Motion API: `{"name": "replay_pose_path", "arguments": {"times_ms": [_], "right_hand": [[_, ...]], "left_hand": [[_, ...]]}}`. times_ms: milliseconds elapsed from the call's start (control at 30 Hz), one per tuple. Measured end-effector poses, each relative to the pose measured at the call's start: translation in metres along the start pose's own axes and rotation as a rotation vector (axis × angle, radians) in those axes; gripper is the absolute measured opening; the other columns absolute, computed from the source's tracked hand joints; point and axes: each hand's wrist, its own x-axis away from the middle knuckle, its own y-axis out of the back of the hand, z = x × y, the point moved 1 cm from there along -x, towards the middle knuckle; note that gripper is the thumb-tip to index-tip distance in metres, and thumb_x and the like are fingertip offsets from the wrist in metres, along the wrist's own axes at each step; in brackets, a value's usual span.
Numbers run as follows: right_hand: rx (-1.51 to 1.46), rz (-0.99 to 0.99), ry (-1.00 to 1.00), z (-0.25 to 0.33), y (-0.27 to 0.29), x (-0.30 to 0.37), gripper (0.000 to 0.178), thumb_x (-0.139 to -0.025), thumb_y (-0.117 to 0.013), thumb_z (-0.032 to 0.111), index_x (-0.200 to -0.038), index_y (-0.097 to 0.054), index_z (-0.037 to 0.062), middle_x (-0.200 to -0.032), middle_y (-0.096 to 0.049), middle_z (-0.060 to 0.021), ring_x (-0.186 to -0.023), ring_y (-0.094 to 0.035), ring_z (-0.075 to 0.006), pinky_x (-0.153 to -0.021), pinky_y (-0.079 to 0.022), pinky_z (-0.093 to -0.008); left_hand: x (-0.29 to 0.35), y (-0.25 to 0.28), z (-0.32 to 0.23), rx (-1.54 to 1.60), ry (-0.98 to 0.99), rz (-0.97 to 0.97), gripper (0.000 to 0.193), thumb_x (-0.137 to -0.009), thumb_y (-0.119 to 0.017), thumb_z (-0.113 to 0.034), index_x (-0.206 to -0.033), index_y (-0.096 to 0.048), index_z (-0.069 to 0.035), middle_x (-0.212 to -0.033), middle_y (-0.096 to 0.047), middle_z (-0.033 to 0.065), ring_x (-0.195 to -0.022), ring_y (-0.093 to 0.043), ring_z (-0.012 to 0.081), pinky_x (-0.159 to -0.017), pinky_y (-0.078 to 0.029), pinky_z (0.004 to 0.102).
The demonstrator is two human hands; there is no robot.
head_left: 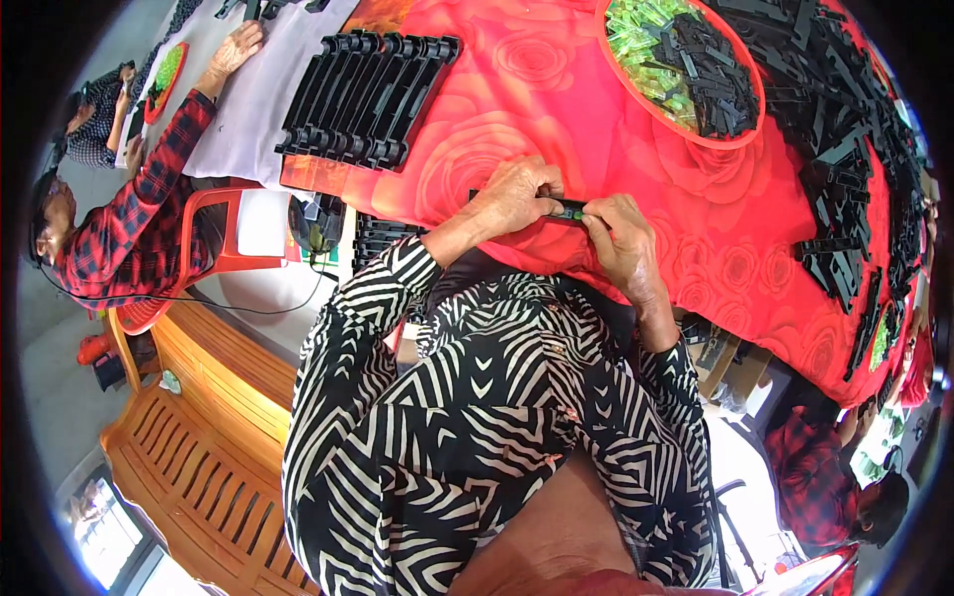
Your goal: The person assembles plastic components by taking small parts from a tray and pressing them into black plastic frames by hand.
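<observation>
Close to the table's near edge, both my hands hold one narrow black plastic part (571, 211) with a bit of green showing on it. My left hand (512, 202) pinches its left end between thumb and fingers. At the other end, my right hand (626, 243) grips with the thumb and bent fingers. Much of the part is covered by my fingers. Ahead and to the left lies a neat row of long black plastic parts (370, 99). An orange-rimmed basket (730, 146) farther right contains clear green pieces (646, 40) and small black pieces (711, 84).
A red rose-patterned cloth (517, 99) covers the table. Loose black parts (835, 149) are heaped along its right side. On the left, a person in a plaid shirt (139, 233) sits on a red chair (224, 214). Another person (810, 467) is at right. A wooden bench (214, 437) stands lower left.
</observation>
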Motion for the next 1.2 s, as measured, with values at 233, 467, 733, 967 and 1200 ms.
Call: {"name": "replay_pose_path", "arguments": {"times_ms": [233,467,733,967,1200], "right_hand": [[0.023,0.019,0.014,-0.003,-0.002,0.001,0.005,-0.081,-0.061,0.001,-0.084,-0.059,-0.0001,-0.079,-0.057,-0.0148,-0.077,-0.054,-0.0327,-0.070,-0.045,-0.0398],[0.013,-0.004,0.009,-0.005,-0.004,0.003,0.006,-0.080,-0.061,0.000,-0.086,-0.059,-0.0002,-0.079,-0.057,-0.0145,-0.076,-0.054,-0.0324,-0.069,-0.045,-0.0396],[0.054,0.021,0.070,-0.006,-0.004,0.000,0.006,-0.080,-0.060,-0.001,-0.086,-0.058,-0.0003,-0.079,-0.056,-0.0141,-0.077,-0.054,-0.0319,-0.069,-0.044,-0.0394],[0.046,0.055,0.126,-0.007,-0.008,-0.002,0.005,-0.080,-0.061,-0.001,-0.084,-0.057,-0.0001,-0.078,-0.056,-0.0133,-0.074,-0.054,-0.0311,-0.067,-0.044,-0.0388],[-0.006,-0.018,0.067,-0.010,-0.006,0.000,0.008,-0.079,-0.062,-0.002,-0.084,-0.058,0.0006,-0.077,-0.056,-0.0132,-0.072,-0.055,-0.0315,-0.065,-0.045,-0.0385]], "left_hand": [[0.001,0.000,-0.004,-0.041,-0.042,-0.024,0.018,-0.069,-0.076,-0.008,-0.079,-0.062,-0.003,-0.073,-0.058,0.0094,-0.071,-0.059,0.0224,-0.065,-0.046,0.0346],[0.003,-0.001,-0.003,-0.039,-0.055,-0.050,0.018,-0.068,-0.076,-0.008,-0.077,-0.061,-0.004,-0.072,-0.057,0.0084,-0.070,-0.057,0.0225,-0.065,-0.046,0.0355],[0.003,0.000,-0.003,-0.062,-0.075,-0.063,0.019,-0.067,-0.077,-0.008,-0.076,-0.061,-0.004,-0.071,-0.057,0.0082,-0.074,-0.057,0.0243,-0.067,-0.045,0.0363],[0.003,0.000,-0.001,0.004,-0.027,-0.030,0.019,-0.067,-0.078,-0.014,-0.074,-0.061,-0.007,-0.074,-0.057,0.0084,-0.080,-0.055,0.0273,-0.074,-0.042,0.0403],[0.004,-0.002,-0.003,-0.051,-0.047,-0.076,0.018,-0.066,-0.076,-0.007,-0.072,-0.060,-0.005,-0.070,-0.057,0.0083,-0.075,-0.055,0.0248,-0.068,-0.043,0.0369]]}}
